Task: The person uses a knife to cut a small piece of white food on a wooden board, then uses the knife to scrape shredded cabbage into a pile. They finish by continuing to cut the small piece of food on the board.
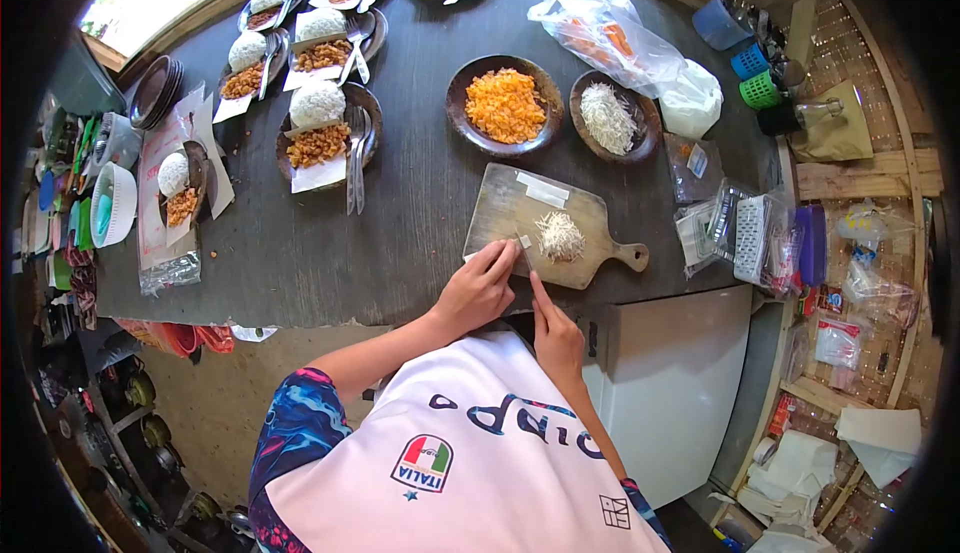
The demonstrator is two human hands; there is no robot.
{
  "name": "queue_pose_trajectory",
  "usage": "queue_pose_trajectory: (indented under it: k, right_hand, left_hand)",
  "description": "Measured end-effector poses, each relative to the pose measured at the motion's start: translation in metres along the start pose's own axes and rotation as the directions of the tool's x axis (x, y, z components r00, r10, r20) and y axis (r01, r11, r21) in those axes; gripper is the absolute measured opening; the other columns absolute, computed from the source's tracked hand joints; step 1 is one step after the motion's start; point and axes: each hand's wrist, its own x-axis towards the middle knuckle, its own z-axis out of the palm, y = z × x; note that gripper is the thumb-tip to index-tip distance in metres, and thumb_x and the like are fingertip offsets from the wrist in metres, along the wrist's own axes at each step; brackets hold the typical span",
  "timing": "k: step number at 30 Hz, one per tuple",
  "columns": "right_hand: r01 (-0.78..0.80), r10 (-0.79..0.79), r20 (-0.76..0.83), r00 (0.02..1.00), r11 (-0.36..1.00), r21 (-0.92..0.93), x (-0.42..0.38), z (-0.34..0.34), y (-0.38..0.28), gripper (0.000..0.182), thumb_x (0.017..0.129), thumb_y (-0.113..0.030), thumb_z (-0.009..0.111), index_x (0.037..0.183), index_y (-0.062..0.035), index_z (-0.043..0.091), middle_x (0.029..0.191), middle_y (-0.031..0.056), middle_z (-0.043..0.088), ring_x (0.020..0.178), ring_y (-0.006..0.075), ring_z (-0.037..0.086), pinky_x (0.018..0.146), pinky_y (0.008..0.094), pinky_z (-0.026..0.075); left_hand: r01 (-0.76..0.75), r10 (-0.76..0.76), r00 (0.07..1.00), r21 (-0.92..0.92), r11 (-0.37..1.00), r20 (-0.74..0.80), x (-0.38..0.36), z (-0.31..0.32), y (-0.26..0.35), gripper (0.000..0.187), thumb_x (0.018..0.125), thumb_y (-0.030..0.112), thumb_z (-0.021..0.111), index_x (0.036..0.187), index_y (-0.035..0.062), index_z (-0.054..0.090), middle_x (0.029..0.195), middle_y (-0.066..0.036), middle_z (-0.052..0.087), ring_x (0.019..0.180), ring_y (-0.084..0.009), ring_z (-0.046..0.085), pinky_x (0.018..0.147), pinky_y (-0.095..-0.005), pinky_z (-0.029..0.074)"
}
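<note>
A wooden cutting board (590, 218) with a handle lies near the table's front edge. On it are a small pile of pale shreds (560, 237) and two white strips (543, 190). My left hand (481, 288) is at the board's lower left, its fingers closed on a small white piece (524, 242). My right hand (556, 335) grips a knife (530, 261), its blade beside that piece. Behind the board stand a bowl of orange shreds (506, 106) and a bowl of white shreds (608, 119).
Several plates with rice, brown food and cutlery stand at the left and back, one nearest the middle (318, 105). Stacked dark plates (157, 93) are at far left. A plastic bag (600, 33) lies behind the bowls. Baskets and packets (752, 238) line the right edge.
</note>
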Motion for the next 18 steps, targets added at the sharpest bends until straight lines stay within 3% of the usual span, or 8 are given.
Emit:
queue_pose_trajectory:
  k: [15,18]
  right_hand:
    - [0.026,-0.03,-0.039,0.999,0.995,-0.1,0.002,0.01,-0.001,0.058,0.108,-0.026,0.06,0.161,-0.0446,0.045,0.072,0.0108,0.061,0.06,0.0334,0.066,0.056,0.048,0.054]
    - [-0.062,0.067,0.044,0.997,0.993,-0.096,0.014,-0.001,-0.015,0.056,0.108,-0.022,0.061,0.159,-0.0413,0.05,0.082,0.0132,0.069,0.07,0.0364,0.07,0.063,0.0478,0.055]
  left_hand:
    - [0.014,-0.014,1.0,-0.04,0.999,-0.008,-0.002,0.002,0.001,0.06,0.087,0.017,0.065,0.137,-0.0155,0.06,0.146,-0.022,0.055,0.14,-0.0331,0.051,0.118,-0.0395,0.046]
    - [0.02,-0.02,1.0,-0.048,0.999,0.01,-0.004,0.004,0.001,0.06,0.088,0.018,0.065,0.138,-0.0153,0.06,0.147,-0.022,0.055,0.14,-0.0329,0.051,0.118,-0.0396,0.045]
